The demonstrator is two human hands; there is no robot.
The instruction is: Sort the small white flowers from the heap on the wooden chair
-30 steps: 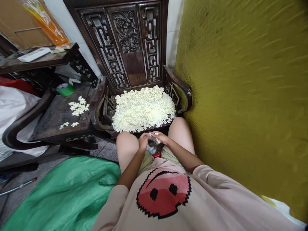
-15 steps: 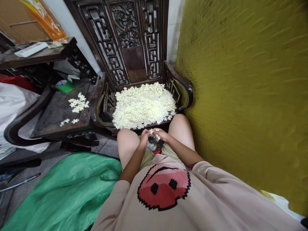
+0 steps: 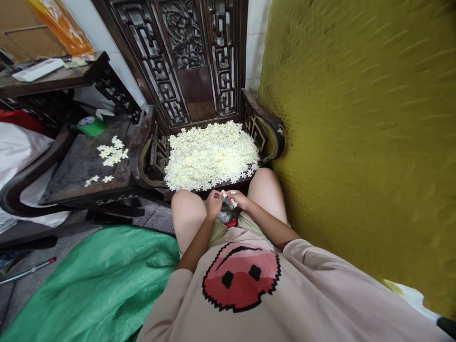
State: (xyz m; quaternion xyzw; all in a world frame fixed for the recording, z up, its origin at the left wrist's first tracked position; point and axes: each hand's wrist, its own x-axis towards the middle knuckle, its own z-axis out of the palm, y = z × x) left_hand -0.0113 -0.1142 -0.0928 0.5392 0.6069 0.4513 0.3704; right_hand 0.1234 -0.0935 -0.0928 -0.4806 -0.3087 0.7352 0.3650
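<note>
A big heap of small white flowers [image 3: 213,155] covers the seat of a dark carved wooden chair [image 3: 264,124] straight ahead. My two hands meet between my knees, just in front of the seat's edge. My left hand [image 3: 213,204] pinches a small white flower [image 3: 223,194] with its fingertips. My right hand [image 3: 238,198] holds a few white flowers and touches the same spot. What lies under my hands is dark and unclear.
A second dark chair seat [image 3: 85,166] at the left carries a few loose flowers [image 3: 111,151] and a green tub [image 3: 90,125]. A green plastic sheet [image 3: 96,280] lies on the floor at the lower left. A yellow-green wall [image 3: 359,133] stands close on the right.
The view has shifted slightly; my hands stay together at the same spot, fingers working the flowers with little visible movement.
</note>
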